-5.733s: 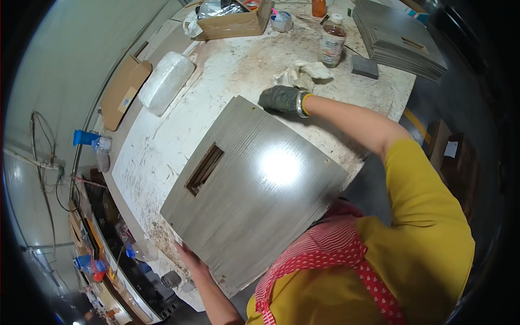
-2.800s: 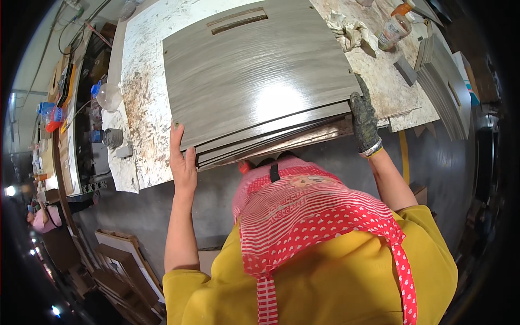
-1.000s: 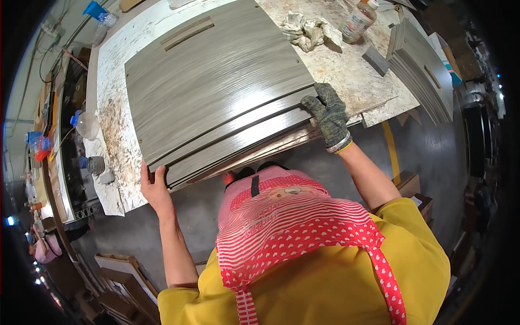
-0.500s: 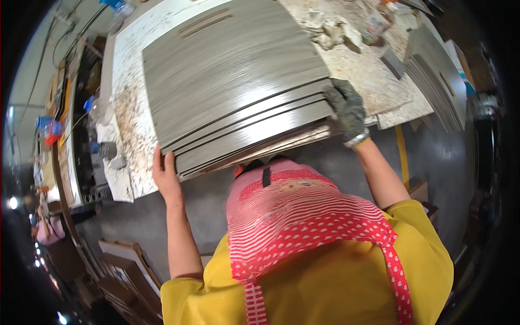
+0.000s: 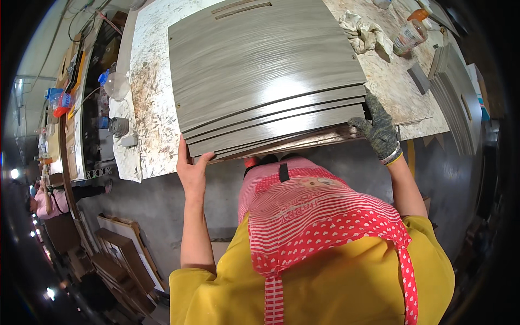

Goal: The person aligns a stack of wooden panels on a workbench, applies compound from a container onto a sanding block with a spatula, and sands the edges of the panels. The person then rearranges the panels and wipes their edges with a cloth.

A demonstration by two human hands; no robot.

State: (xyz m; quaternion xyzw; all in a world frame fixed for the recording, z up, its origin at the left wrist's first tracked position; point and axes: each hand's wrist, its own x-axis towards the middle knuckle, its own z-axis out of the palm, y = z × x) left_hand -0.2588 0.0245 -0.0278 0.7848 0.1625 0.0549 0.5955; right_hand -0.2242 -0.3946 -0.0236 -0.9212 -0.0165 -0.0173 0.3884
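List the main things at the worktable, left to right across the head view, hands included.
Grey roll, bare left hand, grey panel stack, gloved right hand, small grey block, second panel stack.

Grey floor (image 5: 225, 187), yellow stripe (image 5: 411, 155)

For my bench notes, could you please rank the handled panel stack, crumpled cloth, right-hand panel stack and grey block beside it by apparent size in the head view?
1. Handled panel stack
2. Right-hand panel stack
3. Crumpled cloth
4. Grey block
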